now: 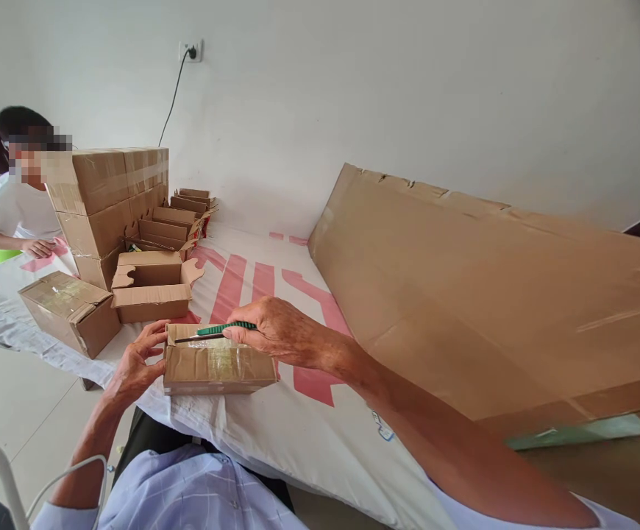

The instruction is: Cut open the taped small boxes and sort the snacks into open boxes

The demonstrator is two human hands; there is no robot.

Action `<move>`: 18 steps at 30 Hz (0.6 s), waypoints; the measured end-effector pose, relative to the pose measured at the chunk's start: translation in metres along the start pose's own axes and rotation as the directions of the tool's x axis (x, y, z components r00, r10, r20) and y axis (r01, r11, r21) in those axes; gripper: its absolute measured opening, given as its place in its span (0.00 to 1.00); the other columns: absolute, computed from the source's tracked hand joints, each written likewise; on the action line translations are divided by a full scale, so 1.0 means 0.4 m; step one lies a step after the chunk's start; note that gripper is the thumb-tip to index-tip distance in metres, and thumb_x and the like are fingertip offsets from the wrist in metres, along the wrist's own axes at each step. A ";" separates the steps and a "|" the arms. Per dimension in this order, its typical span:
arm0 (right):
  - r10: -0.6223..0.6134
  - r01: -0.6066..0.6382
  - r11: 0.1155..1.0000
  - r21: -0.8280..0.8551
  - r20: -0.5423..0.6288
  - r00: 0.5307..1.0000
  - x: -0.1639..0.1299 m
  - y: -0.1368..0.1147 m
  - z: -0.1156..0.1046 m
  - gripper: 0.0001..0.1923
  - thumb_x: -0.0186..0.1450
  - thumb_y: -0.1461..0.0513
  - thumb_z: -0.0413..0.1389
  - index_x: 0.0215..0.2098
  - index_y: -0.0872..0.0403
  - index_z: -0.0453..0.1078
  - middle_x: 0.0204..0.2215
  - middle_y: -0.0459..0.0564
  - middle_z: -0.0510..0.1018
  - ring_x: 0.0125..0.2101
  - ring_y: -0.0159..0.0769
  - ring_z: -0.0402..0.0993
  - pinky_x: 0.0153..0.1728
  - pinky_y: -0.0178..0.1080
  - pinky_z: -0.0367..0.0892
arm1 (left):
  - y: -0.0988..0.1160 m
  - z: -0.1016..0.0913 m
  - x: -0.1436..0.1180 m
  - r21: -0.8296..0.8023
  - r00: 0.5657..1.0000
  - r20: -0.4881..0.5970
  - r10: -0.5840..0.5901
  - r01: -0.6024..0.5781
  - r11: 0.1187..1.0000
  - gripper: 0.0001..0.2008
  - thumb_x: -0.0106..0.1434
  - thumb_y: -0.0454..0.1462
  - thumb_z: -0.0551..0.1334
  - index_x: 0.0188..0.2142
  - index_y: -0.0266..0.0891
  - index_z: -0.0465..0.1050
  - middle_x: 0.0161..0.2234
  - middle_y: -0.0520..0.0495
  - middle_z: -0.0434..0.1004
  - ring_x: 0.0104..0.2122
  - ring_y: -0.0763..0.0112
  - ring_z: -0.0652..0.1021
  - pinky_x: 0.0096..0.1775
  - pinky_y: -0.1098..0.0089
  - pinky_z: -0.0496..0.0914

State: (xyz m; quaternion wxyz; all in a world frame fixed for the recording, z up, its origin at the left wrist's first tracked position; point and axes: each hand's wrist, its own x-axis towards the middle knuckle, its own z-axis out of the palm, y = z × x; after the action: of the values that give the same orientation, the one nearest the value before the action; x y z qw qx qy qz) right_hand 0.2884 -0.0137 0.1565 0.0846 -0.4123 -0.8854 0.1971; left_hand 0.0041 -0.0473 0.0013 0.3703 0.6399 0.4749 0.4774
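Note:
A small cardboard box (218, 372) with clear tape over its top lies on the cloth-covered table in front of me. My right hand (281, 331) is closed around a green utility knife (226, 328), whose blade points left over the top of the box. The blade is close to the lid; whether it touches cannot be made out. My left hand (140, 361) rests against the left end of the box, fingers bent along its side and edge, steadying contact without wrapping round it.
An open box (151, 303), a taped box (66, 313) and several stacked boxes (102, 180) stand to the left. Further open boxes sit behind. A large cardboard sheet (491, 302) leans at right. A person (16, 199) is at the far left, beside the table.

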 end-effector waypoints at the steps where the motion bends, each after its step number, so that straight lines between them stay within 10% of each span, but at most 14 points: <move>1: 0.003 -0.003 1.000 0.010 0.000 1.000 -0.002 0.002 -0.001 0.17 0.73 0.56 0.52 0.29 0.52 0.74 0.24 0.45 0.73 0.27 0.33 0.63 0.30 0.39 0.52 | 0.002 0.000 0.001 0.007 1.000 -0.001 -0.001 0.001 1.000 0.22 0.60 0.46 0.74 0.54 0.51 0.85 0.69 0.39 0.69 0.67 0.43 0.71 0.59 0.53 0.76; 10: -0.007 0.006 0.998 0.060 0.015 1.000 0.004 0.022 0.016 0.17 0.73 0.55 0.52 0.30 0.52 0.74 0.23 0.44 0.70 0.26 0.33 0.60 0.31 0.40 0.53 | 0.003 0.004 0.003 -0.091 1.000 -0.002 0.009 -0.009 0.996 0.15 0.58 0.45 0.76 0.45 0.47 0.87 0.69 0.37 0.67 0.68 0.41 0.70 0.60 0.51 0.75; 18: 0.018 -0.013 0.986 0.164 -0.029 0.999 -0.022 0.028 -0.004 0.19 0.73 0.53 0.50 0.32 0.53 0.76 0.23 0.43 0.67 0.25 0.32 0.59 0.29 0.39 0.53 | 0.003 0.012 0.001 -0.125 0.998 0.032 0.049 -0.044 0.991 0.20 0.65 0.47 0.71 0.56 0.50 0.84 0.72 0.39 0.65 0.73 0.39 0.63 0.62 0.52 0.75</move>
State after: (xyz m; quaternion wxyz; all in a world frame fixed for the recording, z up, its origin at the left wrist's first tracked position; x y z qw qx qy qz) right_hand 0.3023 -0.0136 0.1534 0.1299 -0.4139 -0.8616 0.2635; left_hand 0.0092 -0.0474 0.0013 0.4064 0.6347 0.4226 0.5034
